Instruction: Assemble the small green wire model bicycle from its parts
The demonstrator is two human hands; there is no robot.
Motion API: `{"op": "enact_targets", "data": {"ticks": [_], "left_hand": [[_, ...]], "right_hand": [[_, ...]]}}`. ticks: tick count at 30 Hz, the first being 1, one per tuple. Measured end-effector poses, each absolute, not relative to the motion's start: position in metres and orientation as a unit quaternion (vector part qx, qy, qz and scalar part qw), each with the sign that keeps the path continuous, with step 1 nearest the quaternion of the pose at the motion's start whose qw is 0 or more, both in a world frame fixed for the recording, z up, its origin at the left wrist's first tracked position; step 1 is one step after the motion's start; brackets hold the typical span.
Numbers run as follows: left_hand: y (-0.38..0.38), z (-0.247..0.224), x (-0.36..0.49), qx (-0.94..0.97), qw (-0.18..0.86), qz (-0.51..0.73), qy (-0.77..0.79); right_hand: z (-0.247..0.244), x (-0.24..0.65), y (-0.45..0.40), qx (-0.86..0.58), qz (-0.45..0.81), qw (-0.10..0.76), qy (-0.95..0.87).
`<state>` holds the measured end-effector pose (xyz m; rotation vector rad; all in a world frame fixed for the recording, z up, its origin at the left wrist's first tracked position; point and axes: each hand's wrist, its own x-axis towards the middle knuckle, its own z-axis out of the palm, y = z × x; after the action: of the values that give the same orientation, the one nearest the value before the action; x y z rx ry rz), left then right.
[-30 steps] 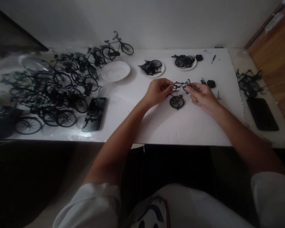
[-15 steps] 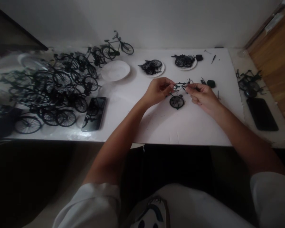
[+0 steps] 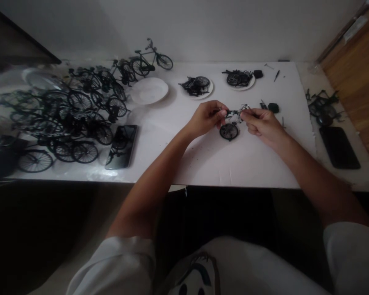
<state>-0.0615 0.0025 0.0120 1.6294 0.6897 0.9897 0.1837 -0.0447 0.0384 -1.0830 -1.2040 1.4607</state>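
Since the bike looks light and stiff but thin, it likely wants a fingertip hold on its frame, clear of the wheel; the left hand pinches one end, the right hand grips the other near the bars; it sits between both.

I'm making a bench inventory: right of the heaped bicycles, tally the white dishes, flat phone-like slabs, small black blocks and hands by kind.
White dishes: 3
Flat phone-like slabs: 2
Small black blocks: 2
Left hand and right hand, holding bicycle parts: 2
Total: 9
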Motion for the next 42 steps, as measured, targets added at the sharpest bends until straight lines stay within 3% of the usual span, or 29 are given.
{"op": "enact_targets", "data": {"ticks": [11,24,36,42], "left_hand": [[-0.005,0.017,-0.057,0.620,0.595,0.407,0.308],[-0.008,0.007,-0.047,0.581,0.628,0.439,0.273],[-0.008,0.004,-0.048,0.589,0.629,0.429,0.272],[-0.006,0.004,-0.045,0.569,0.659,0.443,0.213]], "right_hand": [[0.042,0.184,-0.048,-0.418,0.628,0.423,-0.502],[0.037,0.174,-0.052,-0.429,0.575,0.482,-0.503],[0.033,0.174,-0.052,-0.441,0.539,0.470,-0.542],[0.035,0.170,-0.054,-0.447,0.460,0.509,-0.573]]}}
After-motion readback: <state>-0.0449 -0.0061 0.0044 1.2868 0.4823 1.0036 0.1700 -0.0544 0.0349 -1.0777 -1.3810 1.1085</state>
